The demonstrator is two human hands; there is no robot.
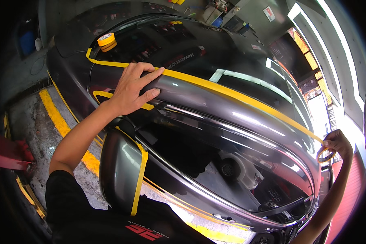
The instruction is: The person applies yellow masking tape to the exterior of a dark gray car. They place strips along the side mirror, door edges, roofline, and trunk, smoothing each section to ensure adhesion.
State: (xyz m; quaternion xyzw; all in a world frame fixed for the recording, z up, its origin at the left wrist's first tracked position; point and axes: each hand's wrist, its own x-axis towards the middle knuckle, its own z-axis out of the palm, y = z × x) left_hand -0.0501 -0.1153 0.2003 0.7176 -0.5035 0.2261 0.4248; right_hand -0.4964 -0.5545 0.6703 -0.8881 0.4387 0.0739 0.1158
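A yellow strip of masking tape [219,87] runs along the edge between the dark windshield glass [183,45] and the grey metallic pillar [186,88] of a car. My left hand [135,87] rests on the pillar, fingers spread, with the index fingertip on the tape. Far off to the right, my right hand [340,145] grips the tape roll [325,155], and the strip stretches up to it. Another yellow tape roll [106,39] sits at the windshield's lower corner. Shorter tape pieces edge the small area by the mirror's base and the side mirror [120,167].
The side mirror juts out close to my body. Below the pillar lies the side window [195,152], reflecting a white car. A yellow line [59,117] crosses the worn floor. Equipment [215,15] stands by the far wall. A red object [13,152] is at left.
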